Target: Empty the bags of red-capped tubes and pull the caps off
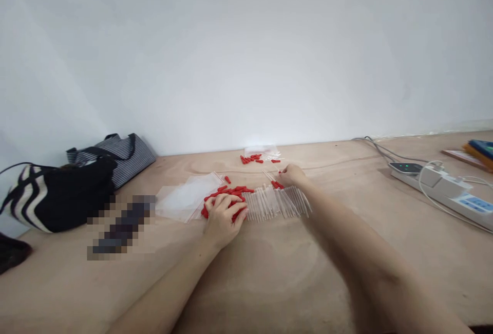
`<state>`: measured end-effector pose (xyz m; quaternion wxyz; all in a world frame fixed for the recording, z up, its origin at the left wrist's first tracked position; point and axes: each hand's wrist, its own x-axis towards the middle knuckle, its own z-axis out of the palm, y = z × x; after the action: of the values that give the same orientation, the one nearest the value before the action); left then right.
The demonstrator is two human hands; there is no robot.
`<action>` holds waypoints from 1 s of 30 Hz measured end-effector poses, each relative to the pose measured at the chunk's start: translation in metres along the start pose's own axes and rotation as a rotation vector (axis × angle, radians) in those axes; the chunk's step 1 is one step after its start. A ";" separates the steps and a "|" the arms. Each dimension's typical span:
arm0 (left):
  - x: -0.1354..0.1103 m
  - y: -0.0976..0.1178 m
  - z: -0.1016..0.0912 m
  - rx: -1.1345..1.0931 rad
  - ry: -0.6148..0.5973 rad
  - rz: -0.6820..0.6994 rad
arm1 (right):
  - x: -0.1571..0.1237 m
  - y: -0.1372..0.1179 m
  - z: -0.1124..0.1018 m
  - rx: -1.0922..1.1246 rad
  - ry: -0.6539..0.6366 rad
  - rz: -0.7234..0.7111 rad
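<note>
My left hand (222,215) lies curled over a pile of small red caps (231,192) on the wooden table (269,272), its fingers closed around several of them. My right hand (293,174) reaches farther back, fingers pinched at a thin clear tube beside a few red caps (276,185). A row of clear plastic tubes (275,203) lies side by side between the two hands. More red caps (252,158) lie scattered near the wall with a clear bag.
An empty clear plastic bag (187,198) lies left of the pile. Striped and black bags (77,180) sit at the far left. A white power strip with cables (442,185) and some books (475,151) occupy the right side. The white wall stands behind.
</note>
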<state>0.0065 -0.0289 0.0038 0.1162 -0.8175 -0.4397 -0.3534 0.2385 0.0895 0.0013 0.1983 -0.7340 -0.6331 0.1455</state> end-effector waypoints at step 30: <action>-0.003 0.024 0.019 -0.006 0.224 0.219 | -0.137 0.021 -0.001 -0.228 0.822 -1.082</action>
<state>0.0342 -0.0356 -0.0091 0.1998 -0.8163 -0.3311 -0.4290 0.2357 -0.0479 -0.0131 0.3887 -0.3266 -0.7952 -0.3316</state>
